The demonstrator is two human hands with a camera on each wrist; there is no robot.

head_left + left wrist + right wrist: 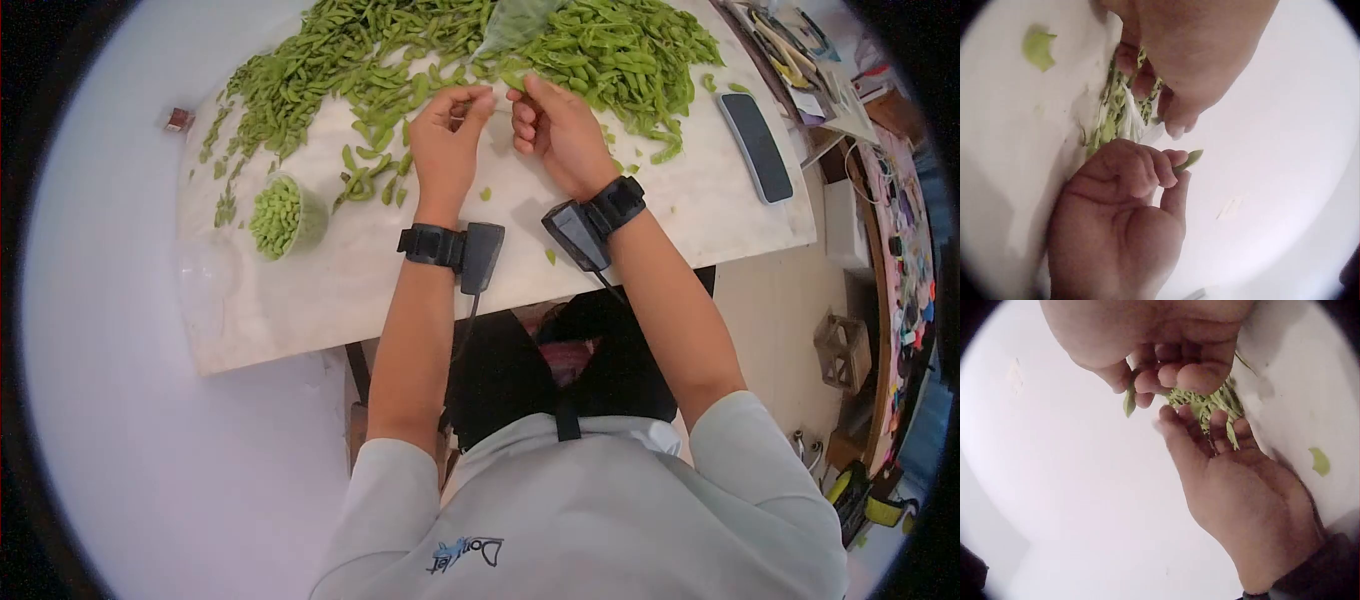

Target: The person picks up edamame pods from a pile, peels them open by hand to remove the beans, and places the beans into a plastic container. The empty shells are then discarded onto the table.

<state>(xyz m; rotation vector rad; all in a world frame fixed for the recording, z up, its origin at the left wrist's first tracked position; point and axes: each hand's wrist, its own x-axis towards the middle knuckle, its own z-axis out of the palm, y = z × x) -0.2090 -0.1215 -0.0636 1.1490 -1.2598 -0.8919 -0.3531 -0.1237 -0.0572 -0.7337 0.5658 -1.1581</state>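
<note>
My left hand [446, 150] pinches a green pod [1191, 160] between thumb and fingertips; the left wrist view shows one end sticking out. In the right wrist view the same pod [1129, 402] hangs from the left fingertips. Close by on the right, my right hand [568, 142] is raised with its fingers loosely bent, and nothing can be seen held in it. The two hands are slightly apart. Beyond them, green pods [625, 60] lie heaped on the white table [370, 285], more of them spreading left.
A clear cup [314, 222] of shelled green beans stands on the left of the table. At the right lies a phone [755, 148]. A clear plastic bag [515, 25] rests among the pods at the back. Small green scraps [550, 257] lie near the front edge.
</note>
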